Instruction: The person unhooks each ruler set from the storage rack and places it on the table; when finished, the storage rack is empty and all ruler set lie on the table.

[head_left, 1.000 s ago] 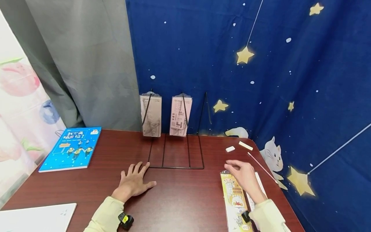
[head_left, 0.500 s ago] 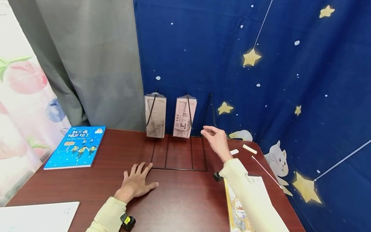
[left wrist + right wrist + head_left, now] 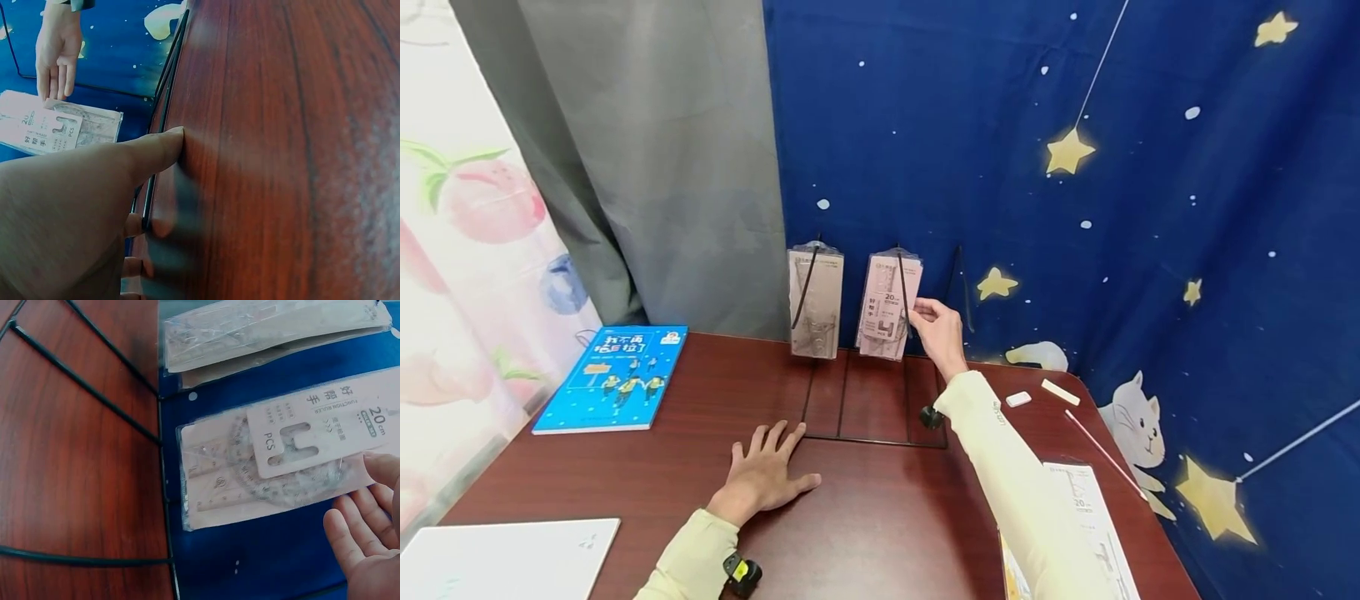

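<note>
head view: the pink packet and beige packet hang on the wire rack, so two hooks seem done; the third hook is bare, and a white packet and yellow packet lie on the table. the right hand touches the pink packet's edge, whether pinching i cannot tell; the left hand, fingers spread, holds nothing beside the rack's front corner.
</note>
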`<move>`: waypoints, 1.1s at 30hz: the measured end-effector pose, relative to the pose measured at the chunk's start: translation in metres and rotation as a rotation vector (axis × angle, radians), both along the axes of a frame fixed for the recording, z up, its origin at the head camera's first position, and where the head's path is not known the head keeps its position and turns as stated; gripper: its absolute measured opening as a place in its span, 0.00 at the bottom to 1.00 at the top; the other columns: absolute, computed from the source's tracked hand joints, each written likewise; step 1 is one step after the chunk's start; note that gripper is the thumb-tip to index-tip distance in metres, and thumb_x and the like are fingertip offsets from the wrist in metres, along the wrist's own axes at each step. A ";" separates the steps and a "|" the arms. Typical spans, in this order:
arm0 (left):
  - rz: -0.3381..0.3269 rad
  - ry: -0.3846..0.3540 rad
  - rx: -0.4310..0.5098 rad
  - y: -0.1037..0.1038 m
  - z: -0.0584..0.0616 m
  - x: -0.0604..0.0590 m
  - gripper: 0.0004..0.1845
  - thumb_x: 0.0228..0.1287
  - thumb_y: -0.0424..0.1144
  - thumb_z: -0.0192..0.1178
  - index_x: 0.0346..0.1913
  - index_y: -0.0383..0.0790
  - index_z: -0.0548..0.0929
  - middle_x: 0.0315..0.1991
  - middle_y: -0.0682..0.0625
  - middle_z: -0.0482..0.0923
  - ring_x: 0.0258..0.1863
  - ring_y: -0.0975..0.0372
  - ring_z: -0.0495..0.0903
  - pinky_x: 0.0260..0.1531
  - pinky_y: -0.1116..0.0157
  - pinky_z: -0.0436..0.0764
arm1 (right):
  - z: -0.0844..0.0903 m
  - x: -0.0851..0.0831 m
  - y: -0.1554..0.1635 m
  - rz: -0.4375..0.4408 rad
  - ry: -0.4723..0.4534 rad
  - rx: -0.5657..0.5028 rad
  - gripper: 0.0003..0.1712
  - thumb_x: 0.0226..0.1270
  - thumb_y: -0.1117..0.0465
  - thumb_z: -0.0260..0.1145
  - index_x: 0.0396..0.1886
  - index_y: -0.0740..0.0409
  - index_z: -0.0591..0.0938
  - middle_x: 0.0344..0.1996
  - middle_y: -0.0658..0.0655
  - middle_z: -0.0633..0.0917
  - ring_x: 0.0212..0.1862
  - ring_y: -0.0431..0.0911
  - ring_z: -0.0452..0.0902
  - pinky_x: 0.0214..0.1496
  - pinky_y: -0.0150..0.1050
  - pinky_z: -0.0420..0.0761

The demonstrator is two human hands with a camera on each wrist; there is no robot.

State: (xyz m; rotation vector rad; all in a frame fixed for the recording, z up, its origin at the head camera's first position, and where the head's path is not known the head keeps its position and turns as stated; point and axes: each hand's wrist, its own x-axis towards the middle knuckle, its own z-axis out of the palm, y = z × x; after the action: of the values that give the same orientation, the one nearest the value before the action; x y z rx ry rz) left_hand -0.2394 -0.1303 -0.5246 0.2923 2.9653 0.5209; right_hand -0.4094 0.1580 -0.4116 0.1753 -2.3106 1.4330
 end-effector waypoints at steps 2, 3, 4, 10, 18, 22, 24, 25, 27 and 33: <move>-0.004 -0.007 0.002 0.002 0.001 0.001 0.50 0.64 0.70 0.61 0.81 0.48 0.62 0.80 0.38 0.58 0.79 0.37 0.55 0.68 0.27 0.55 | 0.002 -0.001 0.000 -0.026 -0.001 0.008 0.16 0.64 0.58 0.76 0.48 0.61 0.90 0.43 0.63 0.92 0.47 0.54 0.91 0.52 0.45 0.86; -0.005 -0.012 0.002 0.004 0.003 0.002 0.50 0.64 0.70 0.61 0.81 0.47 0.62 0.80 0.38 0.58 0.78 0.37 0.56 0.68 0.27 0.55 | 0.003 0.000 0.000 -0.036 -0.001 0.007 0.16 0.64 0.57 0.77 0.47 0.61 0.90 0.43 0.63 0.92 0.47 0.54 0.90 0.52 0.44 0.86; -0.006 -0.017 0.003 0.004 0.006 0.003 0.50 0.63 0.71 0.61 0.81 0.47 0.62 0.80 0.38 0.58 0.78 0.37 0.56 0.68 0.27 0.55 | 0.003 0.000 0.000 -0.043 -0.002 0.003 0.15 0.63 0.57 0.77 0.46 0.61 0.90 0.42 0.63 0.92 0.46 0.54 0.90 0.51 0.42 0.86; -0.004 -0.021 0.007 0.006 0.008 0.005 0.50 0.63 0.72 0.60 0.81 0.48 0.62 0.80 0.38 0.59 0.78 0.37 0.56 0.68 0.28 0.56 | 0.003 0.002 -0.001 -0.031 -0.010 -0.031 0.14 0.62 0.57 0.78 0.42 0.61 0.89 0.39 0.63 0.92 0.40 0.49 0.90 0.40 0.27 0.81; 0.009 -0.029 0.003 0.004 0.010 0.006 0.49 0.64 0.70 0.61 0.81 0.47 0.63 0.80 0.39 0.59 0.79 0.38 0.55 0.69 0.28 0.55 | 0.004 0.004 -0.004 0.044 0.016 -0.071 0.08 0.67 0.65 0.72 0.42 0.66 0.89 0.38 0.67 0.91 0.33 0.40 0.87 0.37 0.25 0.82; 0.008 -0.028 -0.007 0.003 0.009 0.005 0.49 0.64 0.70 0.62 0.80 0.47 0.63 0.80 0.38 0.59 0.78 0.37 0.56 0.68 0.28 0.56 | 0.003 0.009 -0.002 0.075 0.016 -0.066 0.08 0.68 0.67 0.70 0.43 0.67 0.89 0.37 0.67 0.91 0.33 0.48 0.89 0.36 0.26 0.82; 0.009 -0.030 -0.008 0.003 0.009 0.006 0.49 0.64 0.69 0.62 0.80 0.47 0.63 0.79 0.38 0.59 0.78 0.37 0.57 0.68 0.27 0.56 | 0.004 0.013 0.000 0.091 0.014 -0.064 0.08 0.69 0.68 0.69 0.43 0.67 0.89 0.36 0.67 0.91 0.34 0.53 0.89 0.37 0.26 0.82; 0.009 -0.032 -0.010 0.003 0.009 0.005 0.49 0.64 0.69 0.62 0.80 0.47 0.63 0.79 0.38 0.59 0.78 0.37 0.57 0.68 0.27 0.56 | 0.005 0.016 0.000 0.099 0.013 -0.066 0.08 0.69 0.68 0.69 0.43 0.67 0.89 0.36 0.67 0.91 0.34 0.55 0.89 0.37 0.26 0.82; 0.010 -0.035 -0.008 0.003 0.010 0.005 0.49 0.64 0.69 0.62 0.81 0.47 0.63 0.80 0.38 0.59 0.78 0.37 0.56 0.68 0.27 0.56 | 0.006 0.020 0.001 0.117 0.012 -0.075 0.08 0.69 0.69 0.68 0.44 0.68 0.88 0.37 0.68 0.90 0.36 0.59 0.89 0.37 0.26 0.82; 0.009 -0.039 -0.005 0.003 0.007 0.004 0.49 0.65 0.69 0.61 0.82 0.48 0.61 0.81 0.37 0.57 0.79 0.37 0.54 0.69 0.28 0.54 | 0.008 0.038 0.005 0.150 -0.020 -0.091 0.09 0.71 0.68 0.68 0.46 0.70 0.87 0.39 0.69 0.90 0.36 0.58 0.89 0.40 0.31 0.85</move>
State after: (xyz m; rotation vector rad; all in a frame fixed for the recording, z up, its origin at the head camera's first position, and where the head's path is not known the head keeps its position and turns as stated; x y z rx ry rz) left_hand -0.2356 -0.1274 -0.5171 0.2656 2.9315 0.5139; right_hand -0.3718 0.1627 -0.4039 0.3140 -2.2839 1.6166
